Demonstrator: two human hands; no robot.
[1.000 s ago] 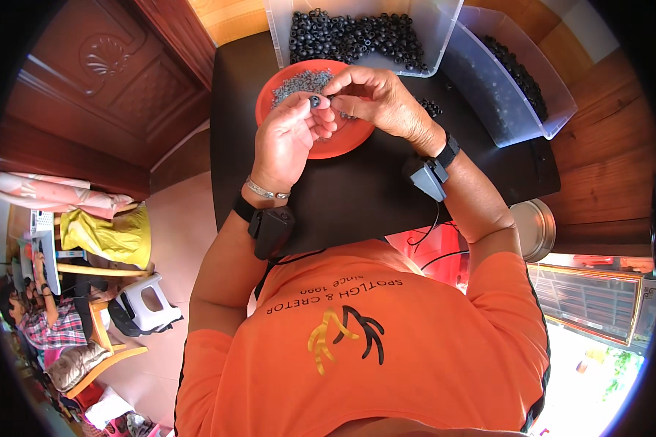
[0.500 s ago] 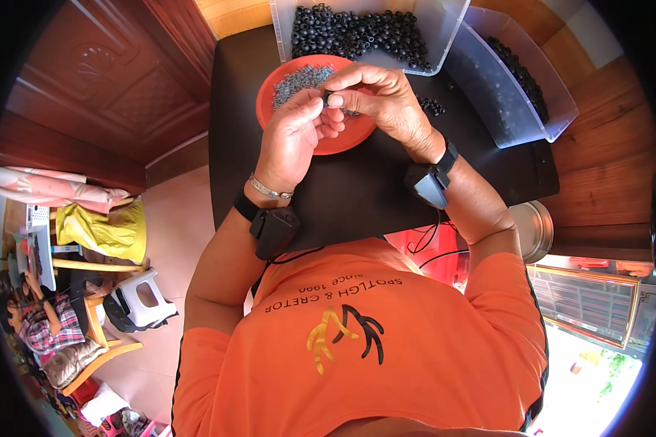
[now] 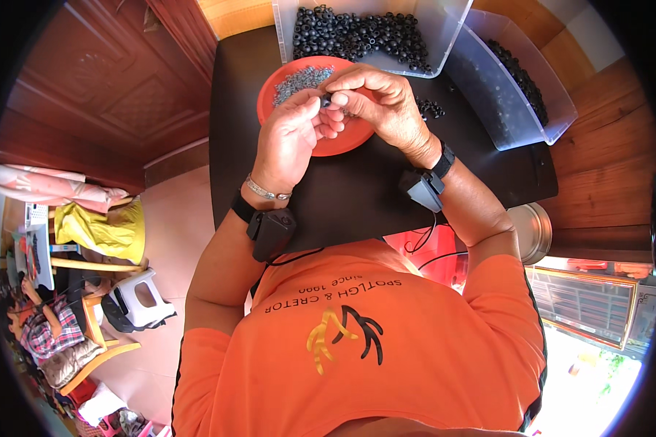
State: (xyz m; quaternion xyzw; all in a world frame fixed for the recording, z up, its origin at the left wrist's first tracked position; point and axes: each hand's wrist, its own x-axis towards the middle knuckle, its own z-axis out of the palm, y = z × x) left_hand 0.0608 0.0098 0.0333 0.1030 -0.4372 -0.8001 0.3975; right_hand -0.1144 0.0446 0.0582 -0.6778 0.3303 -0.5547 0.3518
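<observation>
A small round black plastic part sits between the fingertips of both hands, over the orange plate. My left hand grips it from the left with thumb and fingers, palm turned up. From the right, the thumb and forefinger of my right hand pinch at the same part; their tips partly cover it. Many small grey metal-looking pieces lie in the orange plate below; their exact kind is too small to tell.
Behind the plate a clear plastic bin holds many black round parts. Another clear bin with similar parts stands at the right. A few loose black parts lie on the dark table. A white stool is on the floor at left.
Both hands stay over the plate. The black part shows a little more between the fingertips, and the right wrist has shifted slightly left.
</observation>
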